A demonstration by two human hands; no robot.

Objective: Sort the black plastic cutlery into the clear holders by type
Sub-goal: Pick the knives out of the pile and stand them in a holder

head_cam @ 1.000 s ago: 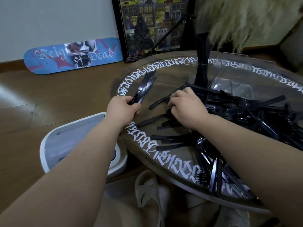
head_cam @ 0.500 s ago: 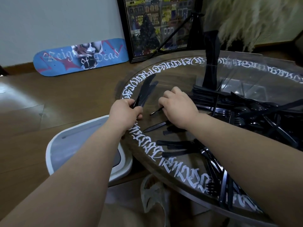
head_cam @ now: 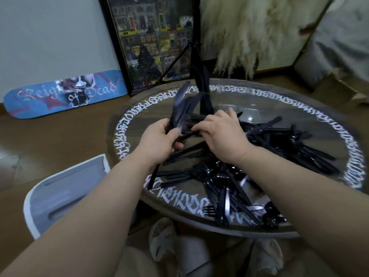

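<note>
round table (head_cam: 329,124) — knives (head_cam: 180,108) in left hand (head_cam: 159,141)

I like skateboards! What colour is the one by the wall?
Blue skateboard, with red and white markings; head view.

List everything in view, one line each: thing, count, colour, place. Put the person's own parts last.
knives: a bunch, count unclear, black, fanned up from the left hand
cutlery pile: many, black, spread over the table's middle and right
holders: count unclear, clear, far side of the table, black cutlery standing in one
table: one, round, brown with white lettering round the rim, glass top
skateboard: one, blue, on the floor against the wall, far left
picture: one, black frame, leaning on the wall behind the table
stool: one, white and grey, left of the table
left hand: one, grips the knives
right hand: one, pinches a black piece next to the left hand
</note>
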